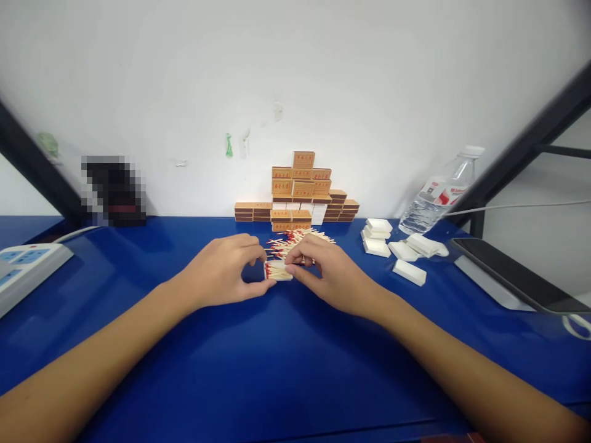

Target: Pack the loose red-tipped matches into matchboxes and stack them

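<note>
Between my hands is a small white matchbox tray (278, 278) with red-headed matches (277, 269) lying in it. My left hand (228, 271) pinches the tray's left end between thumb and fingers. At its right end, my right hand (330, 274) has thumb and fingers closed on the tray. Just beyond the hands a loose heap of matches (295, 240) spreads over the blue table. My right fingers partly cover the heap's near side.
Orange-brown matchboxes (302, 187) are stacked against the wall. To the right lie several white trays (409, 272), a leaning water bottle (436, 194) and a phone (521, 271) propped on a white box. A power strip (34, 271) sits at the left on the blue table (258, 369).
</note>
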Demonstrator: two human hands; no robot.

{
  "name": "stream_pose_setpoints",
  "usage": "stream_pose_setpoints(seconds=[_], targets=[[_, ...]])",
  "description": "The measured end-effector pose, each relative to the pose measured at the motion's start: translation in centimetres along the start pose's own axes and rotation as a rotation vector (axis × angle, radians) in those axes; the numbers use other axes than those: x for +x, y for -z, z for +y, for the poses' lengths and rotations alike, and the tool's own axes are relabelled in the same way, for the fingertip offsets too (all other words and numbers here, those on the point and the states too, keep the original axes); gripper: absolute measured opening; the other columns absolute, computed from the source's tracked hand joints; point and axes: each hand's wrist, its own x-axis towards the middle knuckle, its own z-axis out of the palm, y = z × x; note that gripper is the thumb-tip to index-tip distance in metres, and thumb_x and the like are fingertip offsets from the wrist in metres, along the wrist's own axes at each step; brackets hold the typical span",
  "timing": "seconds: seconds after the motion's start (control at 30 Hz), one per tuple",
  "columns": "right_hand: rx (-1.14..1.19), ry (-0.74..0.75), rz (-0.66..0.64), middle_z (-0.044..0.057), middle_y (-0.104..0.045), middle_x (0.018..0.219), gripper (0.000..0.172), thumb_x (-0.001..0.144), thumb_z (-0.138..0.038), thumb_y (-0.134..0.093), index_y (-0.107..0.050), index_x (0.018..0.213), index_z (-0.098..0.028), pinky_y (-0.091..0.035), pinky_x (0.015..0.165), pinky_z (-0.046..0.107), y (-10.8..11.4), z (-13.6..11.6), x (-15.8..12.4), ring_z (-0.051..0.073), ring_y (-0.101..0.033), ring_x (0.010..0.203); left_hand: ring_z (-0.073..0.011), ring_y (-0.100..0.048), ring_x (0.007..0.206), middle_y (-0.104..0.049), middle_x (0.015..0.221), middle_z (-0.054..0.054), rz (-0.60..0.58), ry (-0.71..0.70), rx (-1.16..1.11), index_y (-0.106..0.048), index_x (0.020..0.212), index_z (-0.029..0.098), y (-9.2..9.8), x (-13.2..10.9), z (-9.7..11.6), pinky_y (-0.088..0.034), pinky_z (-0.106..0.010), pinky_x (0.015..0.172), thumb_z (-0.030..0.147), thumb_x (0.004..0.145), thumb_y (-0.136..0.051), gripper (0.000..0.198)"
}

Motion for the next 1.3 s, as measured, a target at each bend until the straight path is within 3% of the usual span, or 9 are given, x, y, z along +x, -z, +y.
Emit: stream_pose_setpoints(seconds=[0.33,0.6,0.77,1.03,1.3], targets=[[-0.033,0.016,-0.121,0.004,-0.062,0.1,0.011,0.099,-0.016,-0.064,-0.065,0.089,-0.02,-0.046,0.087,0.033,-0.4,-0.8,-0.1,0.019,-0.057,0.098,-0.0179,-0.061,0.077,-0.066,0.083,-0.001,-0.04,-0.07,-0.022,-0.064,0.085,0.019,-0.9,-0.2,1.4,-0.047,-0.032,0.066,0.044,0.093,-0.068,0.026],[-0.094,-0.123,0.037,0.0,-0.061,0.083,0.014,0.097,-0.023,-0.067,-0.063,0.084,-0.02,-0.04,0.07,0.03,-1.2,0.8,0.7,0.016,-0.055,0.076,-0.0165,-0.061,0.07,-0.066,0.08,-0.002,-0.111,0.026,-0.016,-0.072,0.084,0.02,1.3,0.2,-0.5,-0.046,-0.031,0.062,0.044,0.085,-0.072,0.025],[-0.204,-0.156,-0.045,0.005,-0.064,0.098,0.01,0.095,-0.027,-0.071,-0.065,0.097,-0.019,-0.042,0.075,0.032,-2.4,1.0,1.3,0.018,-0.058,0.084,-0.0157,-0.059,0.066,-0.067,0.077,-0.001,-0.12,0.085,-0.043,-0.073,0.08,0.021,2.1,0.2,-1.9,-0.044,-0.03,0.061,0.042,0.079,-0.075,0.021],[-0.186,-0.16,-0.055,0.006,-0.064,0.103,0.008,0.097,-0.023,-0.068,-0.063,0.101,-0.018,-0.045,0.081,0.033,-2.6,1.4,1.7,0.019,-0.059,0.091,-0.0168,-0.059,0.066,-0.066,0.076,-0.001,-0.188,0.134,-0.044,-0.07,0.077,0.021,1.5,0.3,-0.9,-0.042,-0.03,0.061,0.042,0.078,-0.074,0.022],[-0.261,-0.229,-0.181,0.008,-0.064,0.102,0.009,0.103,-0.02,-0.06,-0.062,0.094,-0.018,-0.044,0.081,0.035,-2.1,1.1,1.6,0.022,-0.058,0.093,-0.0162,-0.058,0.065,-0.065,0.075,-0.001,-0.195,0.118,-0.03,-0.07,0.079,0.019,1.2,0.3,-0.6,-0.042,-0.031,0.062,0.043,0.081,-0.072,0.024]])
